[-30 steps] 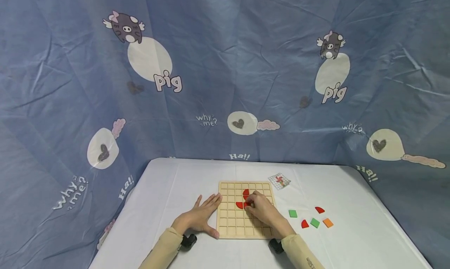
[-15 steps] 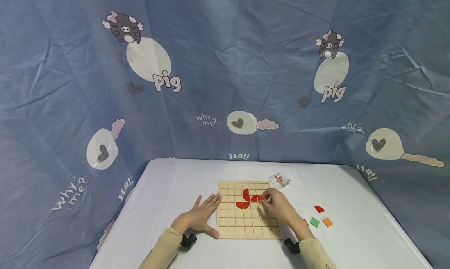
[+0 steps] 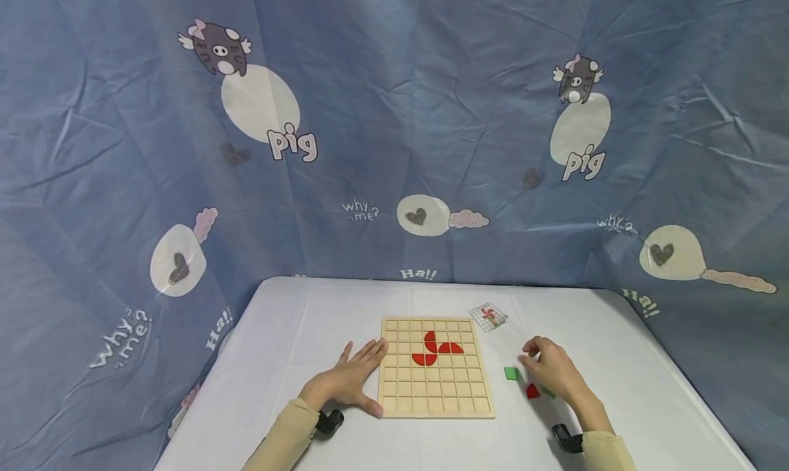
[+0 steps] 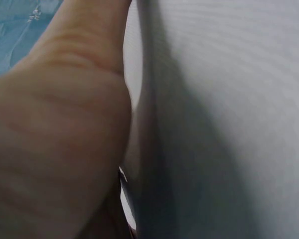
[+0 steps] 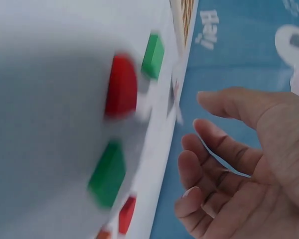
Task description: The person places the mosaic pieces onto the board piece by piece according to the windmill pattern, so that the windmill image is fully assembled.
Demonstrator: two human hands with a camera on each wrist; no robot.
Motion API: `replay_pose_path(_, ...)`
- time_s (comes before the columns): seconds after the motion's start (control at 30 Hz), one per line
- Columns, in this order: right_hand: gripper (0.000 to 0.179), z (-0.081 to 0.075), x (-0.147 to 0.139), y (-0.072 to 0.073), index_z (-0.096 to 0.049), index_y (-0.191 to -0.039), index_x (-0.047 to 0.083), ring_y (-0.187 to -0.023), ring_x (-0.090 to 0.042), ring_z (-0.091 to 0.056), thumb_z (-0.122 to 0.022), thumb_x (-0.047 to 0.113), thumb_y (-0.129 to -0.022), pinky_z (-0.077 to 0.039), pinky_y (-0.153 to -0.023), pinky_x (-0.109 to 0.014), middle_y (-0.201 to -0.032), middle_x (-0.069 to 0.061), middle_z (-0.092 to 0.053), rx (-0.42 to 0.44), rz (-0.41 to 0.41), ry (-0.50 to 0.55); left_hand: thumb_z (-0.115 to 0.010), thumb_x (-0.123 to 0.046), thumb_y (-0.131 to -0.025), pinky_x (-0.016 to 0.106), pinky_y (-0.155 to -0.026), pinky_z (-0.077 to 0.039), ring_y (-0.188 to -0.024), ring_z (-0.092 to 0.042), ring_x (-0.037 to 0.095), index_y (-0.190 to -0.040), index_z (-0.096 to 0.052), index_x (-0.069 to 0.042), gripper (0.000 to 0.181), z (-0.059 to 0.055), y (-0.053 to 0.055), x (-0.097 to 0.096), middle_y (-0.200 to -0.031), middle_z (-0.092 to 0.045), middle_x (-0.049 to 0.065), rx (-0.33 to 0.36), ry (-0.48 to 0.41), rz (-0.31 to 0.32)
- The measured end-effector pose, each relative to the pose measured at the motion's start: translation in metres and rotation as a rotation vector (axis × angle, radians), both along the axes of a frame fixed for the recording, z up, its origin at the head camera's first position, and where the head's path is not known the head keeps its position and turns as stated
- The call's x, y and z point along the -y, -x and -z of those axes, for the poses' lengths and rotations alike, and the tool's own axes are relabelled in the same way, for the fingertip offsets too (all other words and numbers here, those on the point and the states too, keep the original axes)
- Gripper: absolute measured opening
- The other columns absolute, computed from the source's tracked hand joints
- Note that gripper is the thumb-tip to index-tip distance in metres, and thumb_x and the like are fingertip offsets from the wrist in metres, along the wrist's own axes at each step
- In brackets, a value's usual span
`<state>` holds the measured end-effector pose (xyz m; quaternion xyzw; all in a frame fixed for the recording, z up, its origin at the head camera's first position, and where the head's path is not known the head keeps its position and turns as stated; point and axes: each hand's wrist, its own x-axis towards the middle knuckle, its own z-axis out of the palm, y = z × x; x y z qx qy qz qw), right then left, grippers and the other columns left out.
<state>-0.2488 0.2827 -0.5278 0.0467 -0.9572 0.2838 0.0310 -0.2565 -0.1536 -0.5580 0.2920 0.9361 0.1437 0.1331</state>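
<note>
My left hand [image 3: 351,378] rests with spread fingers against the left edge of the wooden grid board [image 3: 437,406]; the left wrist view shows mostly the forearm close over the white cloth. Several red quarter-circle tiles [image 3: 451,348] lie in the board's upper middle cells. To the right of the board my right hand [image 3: 553,368] hovers over loose tiles, holding nothing, its fingers loosely bent and thumb apart. Under it are a red tile [image 5: 122,85], a green square tile [image 5: 108,175] and another red tile [image 5: 127,214]. A second green tile [image 3: 511,373] lies left of that hand.
Behind the board's right corner lies a pattern card [image 3: 489,316] with a red figure on a grid. An orange tile [image 5: 103,233] shows at the bottom of the right wrist view, hidden by the hand from the head. A blue printed curtain [image 3: 382,149] surrounds the white table [image 3: 333,307].
My right hand has left the red tiles on the board and moved right, above the loose tiles. The red tile it was fingering now lies on the board. My left hand stays put.
</note>
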Motion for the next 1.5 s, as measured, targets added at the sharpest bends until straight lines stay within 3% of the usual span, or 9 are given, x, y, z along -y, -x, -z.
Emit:
replay_pose_path(0.2,0.022,0.003,-0.036,-0.007,-0.064,-0.102,0.0,-0.083,-0.022,-0.062,-0.068,0.017,-0.087,-0.05,-0.065,-0.034,-0.095,-0.01,-0.063,0.005,0.039,-0.015,-0.069,-0.077,-0.058,0.064,-0.117,0.003,-0.151,-0.004,0.028,-0.156,-0.007,-0.01,0.134,0.002,-0.001,0.0,-0.164,-0.003,0.007,0.011,-0.004,0.003)
replay_pose_path(0.47,0.035,0.006,-0.066,-0.01,-0.064,-0.112,-0.005,-0.086,-0.027,-0.061,-0.069,0.017,-0.084,-0.052,-0.068,-0.042,-0.104,-0.019,-0.061,0.09,0.103,-0.062,-0.072,-0.074,-0.06,0.065,-0.117,0.002,-0.151,-0.005,0.03,-0.156,-0.008,-0.009,0.132,-0.002,-0.002,0.001,-0.164,-0.004,0.009,0.0,-0.003,0.006)
replay_pose_path(0.73,0.03,0.013,-0.069,-0.009,-0.067,-0.107,-0.004,-0.086,-0.026,-0.061,-0.073,0.012,-0.083,-0.053,-0.072,-0.046,-0.096,-0.014,-0.062,0.11,0.094,-0.088,-0.072,-0.073,-0.061,0.065,-0.117,0.002,-0.151,-0.005,0.03,-0.156,-0.008,-0.009,0.131,-0.001,-0.001,0.001,-0.164,-0.004,0.008,-0.005,-0.002,0.008)
replay_pose_path(1.5,0.027,0.018,-0.066,-0.001,-0.07,-0.107,-0.001,-0.084,-0.026,-0.062,-0.072,0.009,-0.083,-0.053,-0.071,-0.046,-0.094,-0.014,-0.063,0.113,0.109,-0.103,-0.071,-0.075,-0.059,0.065,-0.117,0.003,-0.151,-0.005,0.03,-0.156,-0.007,-0.009,0.133,-0.002,-0.001,0.0,-0.164,-0.004,0.009,0.004,0.0,0.004)
